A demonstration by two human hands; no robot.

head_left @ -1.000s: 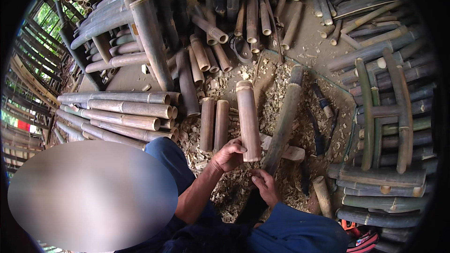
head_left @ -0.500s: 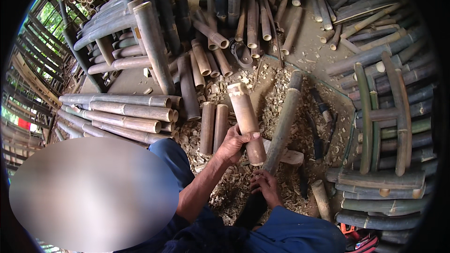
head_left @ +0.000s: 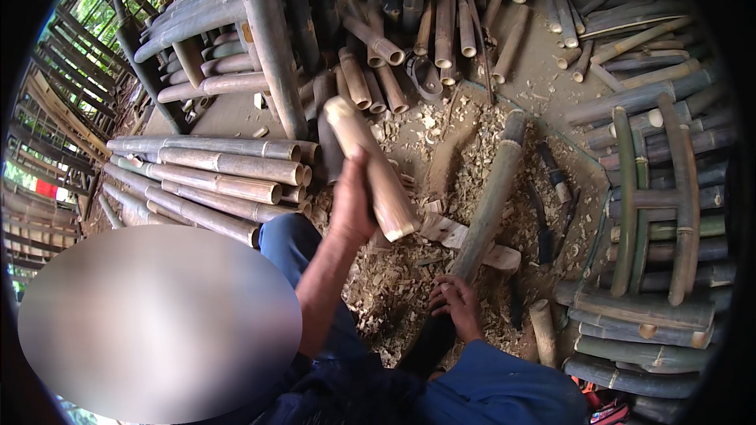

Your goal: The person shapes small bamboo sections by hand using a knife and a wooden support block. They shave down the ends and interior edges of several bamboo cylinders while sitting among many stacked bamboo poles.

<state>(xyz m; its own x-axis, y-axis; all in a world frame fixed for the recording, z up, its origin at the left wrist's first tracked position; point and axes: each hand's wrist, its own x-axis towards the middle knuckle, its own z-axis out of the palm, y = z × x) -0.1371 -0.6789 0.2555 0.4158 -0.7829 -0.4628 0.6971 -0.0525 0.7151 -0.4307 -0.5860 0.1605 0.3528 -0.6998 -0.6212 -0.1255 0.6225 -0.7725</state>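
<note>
My left hand [head_left: 352,198] is wrapped round a short, pale bamboo tube [head_left: 381,181] with a whittled upper end. The tube leans up and to the left, held above the shavings. In front of me a longer bamboo pole [head_left: 492,197] slants from my legs toward the far right. My right hand [head_left: 460,304] rests at its near end, fingers loosely bent and apart. Under the pole, a pale block of wood [head_left: 502,257] shows at its right side. A flat pale piece [head_left: 443,230] lies on the left of the pole.
Bamboo shavings [head_left: 394,291] cover the ground. Stacked bamboo poles [head_left: 228,165] lie at left, with upright and short tubes [head_left: 354,79] beyond. A bamboo frame [head_left: 655,198] and more poles fill the right. Dark-handled tools [head_left: 543,244] lie right of the slanted pole.
My left hand has moved up and left with the bamboo tube, which now tilts further left. Two short standing tubes are now mostly hidden behind my left arm. My right hand stays by the pole.
</note>
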